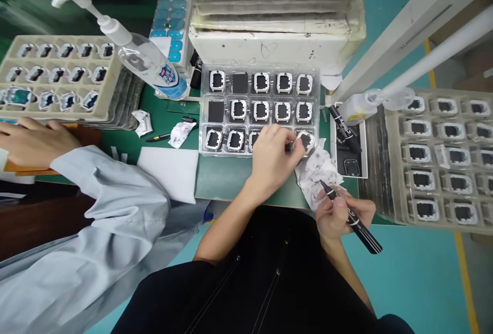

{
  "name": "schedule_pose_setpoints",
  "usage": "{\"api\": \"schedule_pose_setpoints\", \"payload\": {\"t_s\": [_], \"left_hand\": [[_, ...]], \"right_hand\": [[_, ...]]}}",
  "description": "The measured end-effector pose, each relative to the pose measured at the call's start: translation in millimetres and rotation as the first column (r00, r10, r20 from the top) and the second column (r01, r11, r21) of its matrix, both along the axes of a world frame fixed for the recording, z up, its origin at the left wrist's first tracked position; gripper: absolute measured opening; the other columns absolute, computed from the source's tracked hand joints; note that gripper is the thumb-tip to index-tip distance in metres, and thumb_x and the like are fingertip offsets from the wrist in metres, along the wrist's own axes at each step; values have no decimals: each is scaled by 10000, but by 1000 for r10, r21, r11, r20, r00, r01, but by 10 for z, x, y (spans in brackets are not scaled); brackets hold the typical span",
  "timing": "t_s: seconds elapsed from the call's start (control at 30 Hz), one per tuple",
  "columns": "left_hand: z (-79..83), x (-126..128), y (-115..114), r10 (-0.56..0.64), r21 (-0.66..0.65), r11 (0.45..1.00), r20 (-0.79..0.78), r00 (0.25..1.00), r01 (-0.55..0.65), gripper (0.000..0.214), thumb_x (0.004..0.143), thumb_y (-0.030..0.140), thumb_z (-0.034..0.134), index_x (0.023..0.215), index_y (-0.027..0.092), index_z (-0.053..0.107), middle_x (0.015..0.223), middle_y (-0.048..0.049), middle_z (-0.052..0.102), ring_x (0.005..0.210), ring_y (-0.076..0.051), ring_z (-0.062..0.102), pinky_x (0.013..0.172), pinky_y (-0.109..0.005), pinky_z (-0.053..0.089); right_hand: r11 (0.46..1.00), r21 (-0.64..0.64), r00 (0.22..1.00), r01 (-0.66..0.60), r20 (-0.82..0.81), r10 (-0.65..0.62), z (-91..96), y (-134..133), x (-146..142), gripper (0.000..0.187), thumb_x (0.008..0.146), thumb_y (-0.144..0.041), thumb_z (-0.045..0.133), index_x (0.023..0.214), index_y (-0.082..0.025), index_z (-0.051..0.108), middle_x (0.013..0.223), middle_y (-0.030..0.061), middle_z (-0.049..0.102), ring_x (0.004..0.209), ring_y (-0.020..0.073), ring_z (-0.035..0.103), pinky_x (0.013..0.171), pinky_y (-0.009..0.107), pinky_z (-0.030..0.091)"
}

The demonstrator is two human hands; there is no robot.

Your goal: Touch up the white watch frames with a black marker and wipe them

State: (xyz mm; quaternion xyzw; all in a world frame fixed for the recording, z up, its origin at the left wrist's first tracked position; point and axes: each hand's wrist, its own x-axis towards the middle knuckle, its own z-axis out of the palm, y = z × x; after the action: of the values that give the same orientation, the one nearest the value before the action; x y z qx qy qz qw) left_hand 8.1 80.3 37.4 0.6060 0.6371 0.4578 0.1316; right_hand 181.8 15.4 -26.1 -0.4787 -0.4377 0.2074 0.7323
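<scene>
A clear plastic tray [221,153] in front of me holds several white watch cases [261,111] with dark middles. Over its front row is my left hand [272,157], thumb and fingers pinched at the left edge of a slightly tilted watch case [306,141] in the front right pocket. My right hand [339,213] grips a black marker pen [360,229], its dark tip uncapped and pointing up and left. Under that tip lies a crumpled, ink-spotted wipe [314,170], beside the tray's front right corner and touching or close to my right fingers.
A pump bottle [148,62] stands at the left, near a stacked tray [77,111]. Another person's hand [34,141] rests there. At the right are a small white bottle [356,108], markers [344,126] and more stacked trays [439,162]. A white foam sheet [169,170] lies front left.
</scene>
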Motion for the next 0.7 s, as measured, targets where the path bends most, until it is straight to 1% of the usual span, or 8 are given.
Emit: {"api": "schedule_pose_setpoints", "payload": {"t_s": [0.1, 0.17, 0.23, 0.3, 0.37, 0.47, 0.57, 0.7], "left_hand": [[84, -134, -330, -45, -110, 989, 397, 917, 96, 194, 1056, 335, 776, 942, 246, 646, 808, 10, 734, 683, -152, 697, 664, -304, 540], [67, -166, -563, -50, -201, 949, 664, 746, 243, 292, 1051, 414, 820, 945, 243, 609, 805, 12, 760, 613, -143, 733, 570, -270, 545], [-5, -154, -745, 24, -254, 910, 823, 567, 329, 314, 1013, 431, 871, 1035, 244, 620, 836, 18, 774, 606, -151, 765, 529, -248, 562], [-95, -120, -852, 85, -280, 874, 892, 444, 396, 393, 967, 426, 906, 1242, 251, 687, 861, 28, 760, 642, -172, 801, 532, -248, 600], [-163, -91, -889, 102, -291, 836, 915, 390, 465, 451, 946, 429, 910, 1324, 235, 756, 861, 16, 734, 693, -196, 822, 549, -260, 633], [-191, -91, -868, 93, -277, 806, 932, 349, 524, 375, 942, 436, 918, 1213, 196, 822, 878, -20, 726, 771, -216, 818, 554, -267, 647], [-181, -131, -823, 75, -228, 801, 955, 286, 553, 408, 931, 429, 958, 1205, 193, 770, 978, -44, 775, 833, -219, 837, 639, -287, 692], [-228, -153, -795, 65, -212, 784, 963, 263, 583, 548, 889, 433, 1025, 1209, 222, 633, 1099, -83, 845, 902, -236, 881, 689, -267, 684]], "right_hand": [[1000, 4, 1000, 4, -29, -4, 12, -2, -12, 304, 859, -369, 844, 937, -301, 558, 476, -152, 504, 408, 208, 597, 534, 400, 583], [1000, 25, 999, -17, -33, 17, 13, 4, -12, 297, 866, -354, 845, 933, -298, 561, 487, -150, 514, 393, 189, 568, 528, 385, 567], [998, 41, 998, -41, -36, 42, 7, 8, -4, 296, 878, -358, 844, 933, -296, 560, 491, -153, 506, 369, 171, 522, 512, 371, 546], [998, 33, 998, -44, -35, 45, -7, -1, 9, 296, 882, -362, 844, 937, -294, 561, 492, -151, 498, 382, 178, 536, 516, 369, 548], [999, -1, 999, -41, -27, 41, -29, -24, 22, 312, 876, -373, 849, 920, -289, 552, 496, -143, 492, 424, 201, 595, 529, 376, 565], [997, -76, 1000, -22, 5, 22, -70, -68, 32, 391, 883, -453, 842, 835, -287, 491, 520, -135, 471, 447, 216, 633, 562, 416, 605], [992, -127, 999, -3, 39, 8, -100, -76, 26, 466, 900, -546, 819, 788, -294, 443, 526, -141, 441, 408, 215, 608, 590, 474, 630], [998, -64, 999, 26, 41, -24, -115, -31, 23, 433, 874, -526, 854, 833, -296, 490, 485, -157, 449, 375, 215, 594, 579, 470, 622]]}}
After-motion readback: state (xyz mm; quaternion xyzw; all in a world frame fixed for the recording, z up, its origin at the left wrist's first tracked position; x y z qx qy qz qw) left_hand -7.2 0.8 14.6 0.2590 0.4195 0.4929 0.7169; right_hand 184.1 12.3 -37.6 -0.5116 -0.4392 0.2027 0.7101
